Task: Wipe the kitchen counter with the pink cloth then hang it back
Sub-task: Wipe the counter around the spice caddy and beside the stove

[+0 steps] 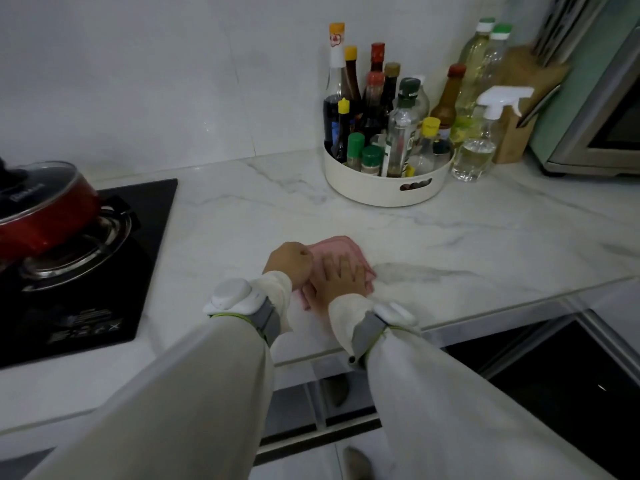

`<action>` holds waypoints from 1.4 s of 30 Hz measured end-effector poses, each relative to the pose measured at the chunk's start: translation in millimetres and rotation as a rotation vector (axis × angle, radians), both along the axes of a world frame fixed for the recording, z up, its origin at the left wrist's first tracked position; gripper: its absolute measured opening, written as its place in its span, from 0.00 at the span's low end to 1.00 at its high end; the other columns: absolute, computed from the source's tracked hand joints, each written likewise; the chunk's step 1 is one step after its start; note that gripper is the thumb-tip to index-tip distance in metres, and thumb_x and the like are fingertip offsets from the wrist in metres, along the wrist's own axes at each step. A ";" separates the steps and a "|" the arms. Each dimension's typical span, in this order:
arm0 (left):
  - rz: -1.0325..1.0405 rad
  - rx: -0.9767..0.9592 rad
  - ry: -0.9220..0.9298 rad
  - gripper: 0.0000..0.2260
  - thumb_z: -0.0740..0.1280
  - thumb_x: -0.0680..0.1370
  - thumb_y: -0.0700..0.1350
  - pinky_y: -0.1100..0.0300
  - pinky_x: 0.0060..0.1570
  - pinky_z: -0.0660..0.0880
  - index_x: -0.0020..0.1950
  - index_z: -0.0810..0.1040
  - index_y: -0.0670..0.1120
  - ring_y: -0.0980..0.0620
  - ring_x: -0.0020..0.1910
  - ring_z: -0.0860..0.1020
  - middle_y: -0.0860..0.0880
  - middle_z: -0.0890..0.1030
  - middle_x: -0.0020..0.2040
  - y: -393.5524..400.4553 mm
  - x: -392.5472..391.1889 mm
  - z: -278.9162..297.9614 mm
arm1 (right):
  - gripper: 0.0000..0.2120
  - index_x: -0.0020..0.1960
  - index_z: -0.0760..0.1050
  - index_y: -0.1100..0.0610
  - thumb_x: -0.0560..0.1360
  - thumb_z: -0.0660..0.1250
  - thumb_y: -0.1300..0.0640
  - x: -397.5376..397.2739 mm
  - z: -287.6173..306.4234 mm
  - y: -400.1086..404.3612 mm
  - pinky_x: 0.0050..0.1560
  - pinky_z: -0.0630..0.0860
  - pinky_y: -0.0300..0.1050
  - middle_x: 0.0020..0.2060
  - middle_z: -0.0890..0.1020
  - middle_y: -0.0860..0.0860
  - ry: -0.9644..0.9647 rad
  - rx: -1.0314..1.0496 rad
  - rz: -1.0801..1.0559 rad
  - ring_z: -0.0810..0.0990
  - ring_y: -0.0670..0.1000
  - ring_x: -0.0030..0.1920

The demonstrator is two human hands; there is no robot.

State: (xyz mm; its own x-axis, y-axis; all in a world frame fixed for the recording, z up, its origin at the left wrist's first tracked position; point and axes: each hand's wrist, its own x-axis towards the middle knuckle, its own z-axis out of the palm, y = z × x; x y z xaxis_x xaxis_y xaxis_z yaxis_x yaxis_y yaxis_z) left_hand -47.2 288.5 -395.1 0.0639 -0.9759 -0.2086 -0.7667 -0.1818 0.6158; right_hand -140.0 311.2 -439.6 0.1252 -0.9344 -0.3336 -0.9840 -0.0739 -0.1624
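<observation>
Sleeved forearms reach over the counter (450, 216); right hand (341, 277) presses flat on the pink cloth (337, 251) near the front edge, left hand (289, 261) curled at its corner (grip unclear). Wipe best in overlapping strokes, skirting the bottle tray (381, 188)

Pink cloth (334, 252): folded into a small flat pad, stitched edge visible along its far side, lying on the white marble-veined worktop (450, 244) near the front edge. It sits under the right hand (341, 277), whose fingers are spread flat on it; the left hand (291, 261), curled, touches its left edge.
</observation>
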 end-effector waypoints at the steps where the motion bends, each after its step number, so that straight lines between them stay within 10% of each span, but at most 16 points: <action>1: -0.005 0.001 -0.007 0.12 0.58 0.77 0.40 0.59 0.50 0.71 0.49 0.82 0.41 0.41 0.54 0.78 0.41 0.82 0.54 2.7 -3.2 -1.7 | 0.27 0.77 0.39 0.48 0.81 0.42 0.43 -3.4 -0.2 6.0 0.74 0.37 0.61 0.78 0.41 0.51 0.007 -0.004 0.005 0.37 0.58 0.77; 15: -0.339 0.012 -0.208 0.19 0.56 0.80 0.40 0.55 0.69 0.64 0.71 0.70 0.46 0.43 0.69 0.70 0.44 0.72 0.71 33.0 -72.7 3.7 | 0.31 0.77 0.38 0.53 0.80 0.46 0.43 -52.1 -5.7 56.6 0.74 0.37 0.61 0.77 0.42 0.55 -0.029 -0.091 -0.293 0.40 0.60 0.77; 26: -0.335 -0.095 -0.003 0.17 0.57 0.78 0.37 0.56 0.65 0.70 0.64 0.76 0.46 0.43 0.64 0.74 0.43 0.75 0.64 6.8 -145.9 -3.6 | 0.32 0.77 0.40 0.53 0.78 0.48 0.43 -178.6 -5.8 36.2 0.74 0.38 0.61 0.77 0.41 0.59 0.018 -0.087 -0.602 0.39 0.62 0.76; 42: -0.243 -0.211 -0.089 0.14 0.55 0.80 0.42 0.54 0.56 0.71 0.54 0.78 0.39 0.40 0.54 0.77 0.39 0.79 0.55 -52.9 -176.2 -18.9 | 0.34 0.77 0.41 0.53 0.79 0.53 0.44 -156.4 3.4 -43.1 0.75 0.38 0.57 0.78 0.46 0.54 0.041 -0.050 -0.067 0.42 0.58 0.77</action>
